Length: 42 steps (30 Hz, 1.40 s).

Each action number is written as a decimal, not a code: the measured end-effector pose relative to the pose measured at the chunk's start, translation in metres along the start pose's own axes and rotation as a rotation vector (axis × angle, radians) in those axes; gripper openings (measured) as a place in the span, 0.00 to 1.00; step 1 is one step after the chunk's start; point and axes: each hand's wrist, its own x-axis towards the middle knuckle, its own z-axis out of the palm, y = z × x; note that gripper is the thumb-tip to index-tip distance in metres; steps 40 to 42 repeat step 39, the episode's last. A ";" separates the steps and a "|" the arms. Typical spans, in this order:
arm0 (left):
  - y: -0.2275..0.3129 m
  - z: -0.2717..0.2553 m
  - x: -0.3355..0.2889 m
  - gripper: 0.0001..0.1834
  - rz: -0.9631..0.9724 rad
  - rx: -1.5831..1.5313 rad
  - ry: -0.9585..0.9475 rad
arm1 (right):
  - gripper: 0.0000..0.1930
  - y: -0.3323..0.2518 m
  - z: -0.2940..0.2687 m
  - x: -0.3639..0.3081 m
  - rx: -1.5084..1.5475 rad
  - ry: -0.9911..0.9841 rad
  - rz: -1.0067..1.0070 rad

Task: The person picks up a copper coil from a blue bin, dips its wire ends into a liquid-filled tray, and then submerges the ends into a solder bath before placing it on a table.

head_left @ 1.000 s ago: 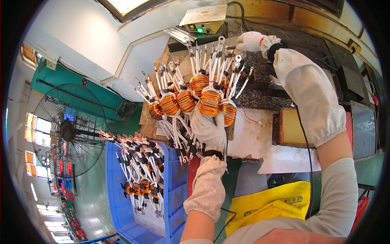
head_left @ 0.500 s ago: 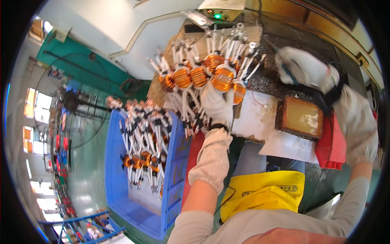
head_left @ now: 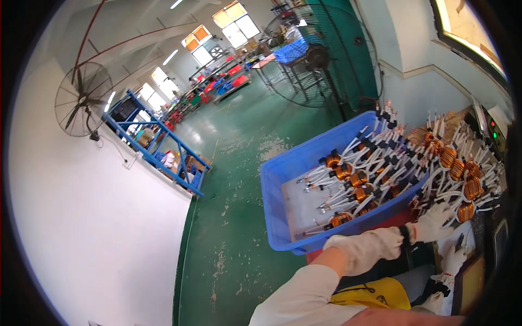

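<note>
My left hand point(head_left: 433, 223), in a white glove with a dark wrist band, reaches to the near side of a pile of copper-wound coils point(head_left: 472, 189). Its fingers are closed at the white leads beside the nearest coil point(head_left: 465, 212); the exact grip is partly hidden. Low at the right, my right hand point(head_left: 454, 259), gloved too, is bent around a slim dark tool point(head_left: 460, 240) of which only a short piece shows. Left of the pile, a blue plastic crate point(head_left: 277, 204) holds several more coils with white leads and black sleeves, laid in rows.
A brown-framed tray point(head_left: 472, 282) lies beside my right hand. Behind the crate stands a large floor fan point(head_left: 317, 57). A blue rack point(head_left: 163, 144) is against the white wall point(head_left: 98, 217) at the left. A device with a green light point(head_left: 495, 134) sits at the right edge.
My view has swung left, so crate and coils now appear further right. My right hand has come down from the back of the bench to near my left hand, which stays by the coils.
</note>
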 end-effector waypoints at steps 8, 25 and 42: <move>0.044 -0.153 -0.101 0.28 -0.001 0.391 0.262 | 0.27 -0.052 -0.040 -0.017 -0.201 0.095 -0.043; 0.001 -0.144 -0.159 0.19 -0.466 1.036 0.190 | 0.17 -0.158 -0.080 -0.091 0.630 -0.158 -0.505; -0.005 -0.138 -0.153 0.21 -0.630 0.981 0.060 | 0.15 -0.165 -0.094 -0.134 0.636 -0.174 -0.788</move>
